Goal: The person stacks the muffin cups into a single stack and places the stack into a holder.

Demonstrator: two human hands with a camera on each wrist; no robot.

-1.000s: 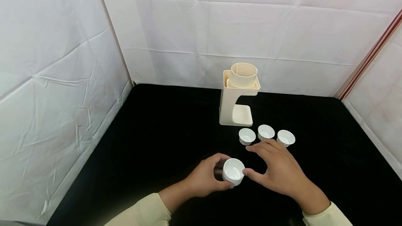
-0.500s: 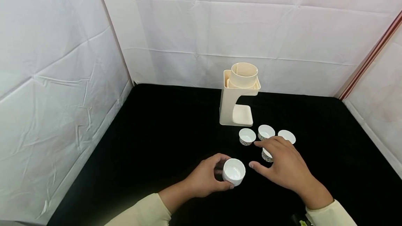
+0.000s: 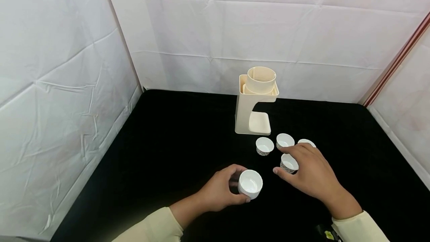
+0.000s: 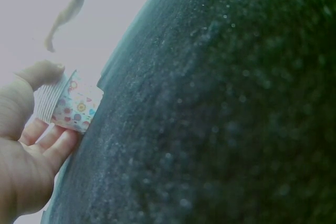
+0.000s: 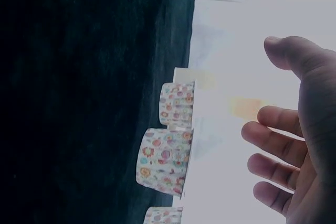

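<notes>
My left hand (image 3: 218,191) holds a short stack of white paper cups (image 3: 250,182) from its left side, thumb in front and fingers behind. Several nested rims and a colourful printed wall show on this stack (image 4: 73,98) in the left wrist view. My right hand (image 3: 312,173) hovers by a single paper cup (image 3: 289,163), fingers parted from the thumb and nothing between them. In the right wrist view that hand (image 5: 294,135) stays apart from the printed cups (image 5: 165,160). Behind are three more single cups, including a left one (image 3: 264,146) and one (image 3: 306,142) partly hidden by my right hand.
A cream plastic stand (image 3: 245,113) with a round open tube (image 3: 261,81) on top and a flat base stands behind the cups. Black cloth (image 3: 174,133) covers the table, with white fabric walls (image 3: 215,33) around. A dark item with a green patch (image 3: 327,232) is by my right sleeve.
My right hand has moved from the stack's rim to the right and slightly away from me. A single cup now shows beside its fingers. The left hand and its stack have stayed put.
</notes>
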